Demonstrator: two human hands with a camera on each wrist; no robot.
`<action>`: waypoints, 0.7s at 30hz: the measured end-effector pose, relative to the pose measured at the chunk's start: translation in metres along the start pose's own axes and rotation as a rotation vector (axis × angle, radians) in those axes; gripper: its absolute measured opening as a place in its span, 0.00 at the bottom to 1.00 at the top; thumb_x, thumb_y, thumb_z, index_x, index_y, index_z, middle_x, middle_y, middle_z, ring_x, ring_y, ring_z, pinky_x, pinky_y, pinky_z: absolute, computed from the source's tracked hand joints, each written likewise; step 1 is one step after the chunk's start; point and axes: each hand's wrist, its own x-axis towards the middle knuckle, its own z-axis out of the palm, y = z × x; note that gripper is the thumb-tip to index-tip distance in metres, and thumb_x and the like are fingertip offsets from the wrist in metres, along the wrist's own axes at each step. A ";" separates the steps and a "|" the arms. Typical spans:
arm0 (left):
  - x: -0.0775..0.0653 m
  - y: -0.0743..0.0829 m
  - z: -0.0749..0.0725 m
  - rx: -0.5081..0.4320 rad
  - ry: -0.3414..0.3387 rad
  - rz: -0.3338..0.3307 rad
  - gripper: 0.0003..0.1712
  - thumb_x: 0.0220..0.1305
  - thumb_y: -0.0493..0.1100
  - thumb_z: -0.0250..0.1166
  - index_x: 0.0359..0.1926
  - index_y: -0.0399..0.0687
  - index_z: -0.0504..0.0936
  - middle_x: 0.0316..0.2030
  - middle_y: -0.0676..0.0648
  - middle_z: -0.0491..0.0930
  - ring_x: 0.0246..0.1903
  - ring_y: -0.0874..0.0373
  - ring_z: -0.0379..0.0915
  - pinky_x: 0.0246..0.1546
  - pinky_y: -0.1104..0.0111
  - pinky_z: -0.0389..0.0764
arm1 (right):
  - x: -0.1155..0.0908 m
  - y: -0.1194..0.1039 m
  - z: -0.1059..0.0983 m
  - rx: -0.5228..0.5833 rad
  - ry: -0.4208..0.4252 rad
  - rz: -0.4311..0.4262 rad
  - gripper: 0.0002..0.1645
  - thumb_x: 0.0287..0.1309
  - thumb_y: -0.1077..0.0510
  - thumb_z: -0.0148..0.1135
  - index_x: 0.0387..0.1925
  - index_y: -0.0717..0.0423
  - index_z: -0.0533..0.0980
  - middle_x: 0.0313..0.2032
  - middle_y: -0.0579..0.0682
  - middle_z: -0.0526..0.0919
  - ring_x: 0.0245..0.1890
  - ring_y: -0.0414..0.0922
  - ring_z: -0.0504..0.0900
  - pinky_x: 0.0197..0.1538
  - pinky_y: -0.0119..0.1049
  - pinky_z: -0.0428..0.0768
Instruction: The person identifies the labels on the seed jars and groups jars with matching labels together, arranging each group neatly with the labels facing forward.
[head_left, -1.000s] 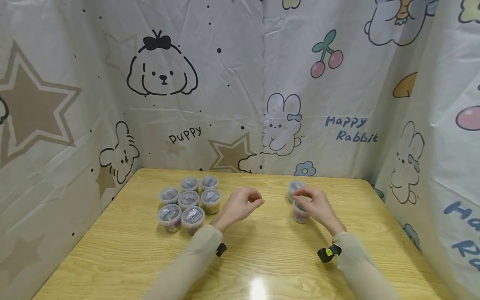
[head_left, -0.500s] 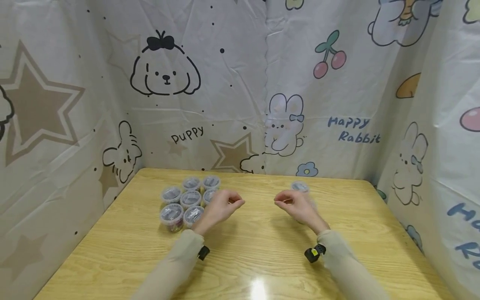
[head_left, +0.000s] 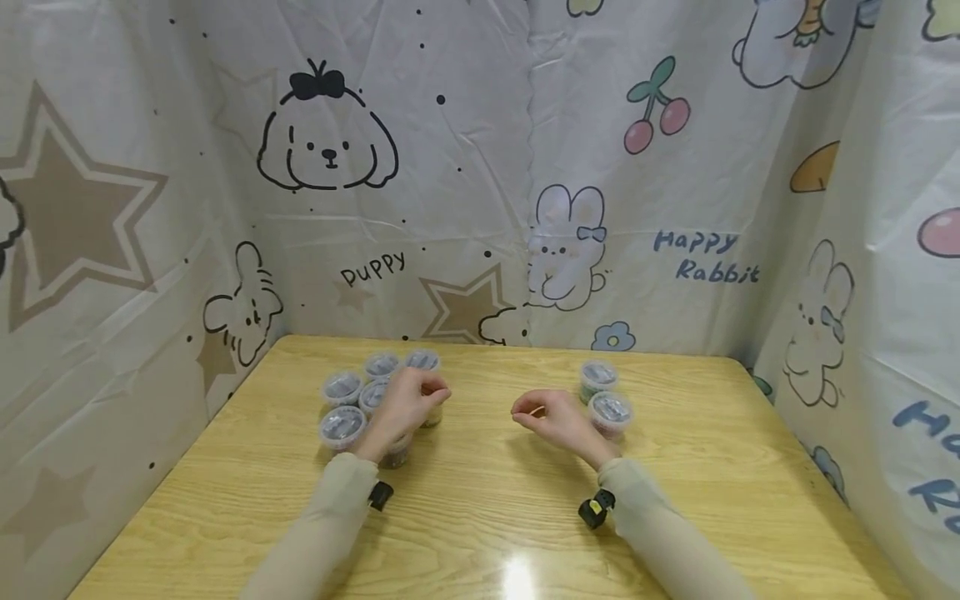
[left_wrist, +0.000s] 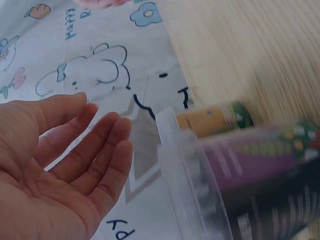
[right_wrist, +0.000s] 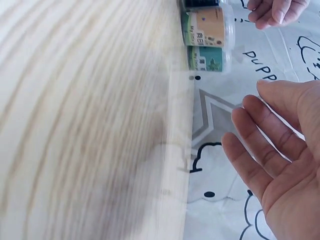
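Observation:
My left hand hovers over the right side of a cluster of several clear-lidded plastic tubs, hiding part of them. Its fingers are relaxed and hold nothing; in the left wrist view a purple-labelled tub and an orange-labelled tub lie beyond the fingertips. My right hand is above the middle-right of the table, loosely bent and holding nothing. Just right of it stand a pink-toned tub and, behind that, a green-toned tub. The right wrist view shows an orange-labelled tub beyond the hand.
The light wooden table carries both tub groups, one at left and one at right. A white curtain with cartoon prints encloses its back and sides. Black wrist cameras sit on both sleeves, the right one near the cuff.
Both hands have moved left. The left hand now covers part of the left cluster. The right hand has come away from the two right tubs, leaving both in plain sight.

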 end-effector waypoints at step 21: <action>-0.001 -0.028 -0.015 0.143 -0.029 -0.140 0.13 0.61 0.40 0.70 0.45 0.39 0.86 0.41 0.42 0.85 0.35 0.54 0.80 0.35 0.62 0.83 | 0.035 -0.022 0.034 -0.009 -0.111 -0.021 0.07 0.64 0.59 0.63 0.38 0.58 0.83 0.36 0.46 0.87 0.39 0.40 0.83 0.44 0.31 0.82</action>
